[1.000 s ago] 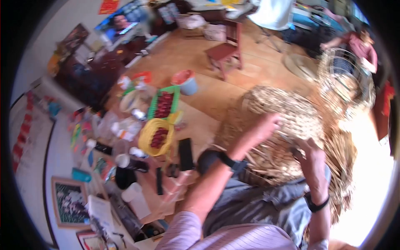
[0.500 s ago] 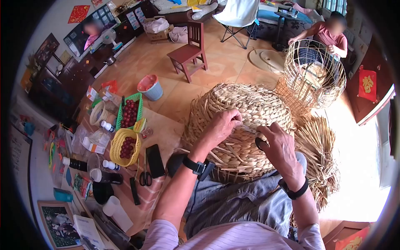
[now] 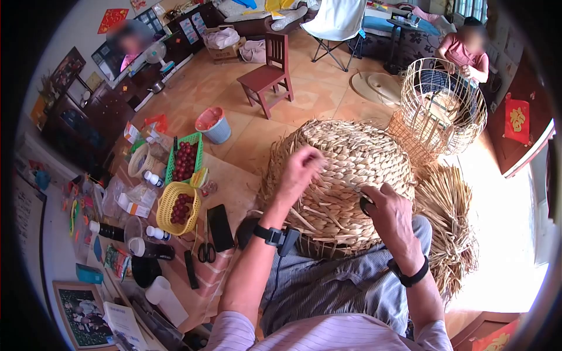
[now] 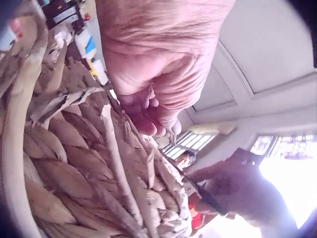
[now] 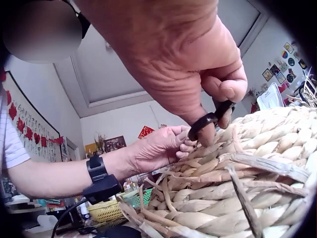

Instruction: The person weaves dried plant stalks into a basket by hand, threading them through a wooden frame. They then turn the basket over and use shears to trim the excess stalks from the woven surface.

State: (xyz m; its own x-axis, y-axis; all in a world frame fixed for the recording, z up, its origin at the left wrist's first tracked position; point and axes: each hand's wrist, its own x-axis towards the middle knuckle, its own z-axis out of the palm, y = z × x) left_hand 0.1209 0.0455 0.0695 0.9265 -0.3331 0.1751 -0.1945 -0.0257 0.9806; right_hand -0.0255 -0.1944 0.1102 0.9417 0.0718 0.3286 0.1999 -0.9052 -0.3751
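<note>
A large woven basket (image 3: 357, 169) of pale plant strips rests upside down against the person's lap, loose strip ends sticking out at its lower left. The right hand (image 3: 391, 219) grips black-handled scissors (image 3: 365, 205) over the basket's right side; in the right wrist view a black loop (image 5: 202, 124) encircles the thumb. Above the basket's left side is the left hand (image 3: 298, 178), blurred in the head view. Its fingers (image 4: 146, 124) curl inward in the left wrist view, and whether they pinch anything cannot be told.
Left, a low table (image 3: 234, 175) bears a green basket (image 3: 198, 153) and a yellow basket (image 3: 161, 213) of fruit, bottles, a phone (image 3: 219, 228) and other scissors (image 3: 206, 252). A straw bundle (image 3: 448, 216) lies right. Beyond are a chair (image 3: 263, 82) and a seated person (image 3: 465, 52) with an open-frame basket (image 3: 410, 88).
The left hand has moved up and left, away from the scissors. The right hand stays near the basket's right side. The view has steadied since the first frame.
</note>
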